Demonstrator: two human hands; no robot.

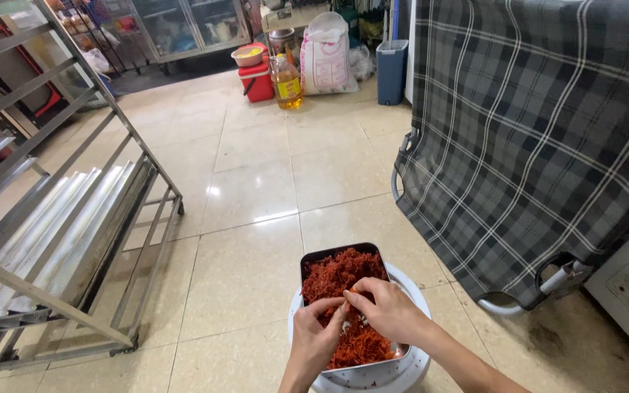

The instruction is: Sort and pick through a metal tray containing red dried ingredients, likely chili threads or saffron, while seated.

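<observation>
Hands met over a metal tray heaped with shredded red-orange strands, which sat on a round white stool near the bottom edge of the tiled floor. My left hand curled its fingers into the strands at the tray's near end, pinching a small clump. My right hand lay across the middle of the heap, fingers bent and closed on more of the shreds, its fingertips touching my left.

Close to the stool's right stood a folded cot in grey plaid fabric, its tube frame just beside the tray's far corner. A steel rack holding corrugated baking trays filled the floor's left edge, well apart from the stool. At the far edge stood a red cooler, a bottle of yellow oil, a white sack and a blue bin.
</observation>
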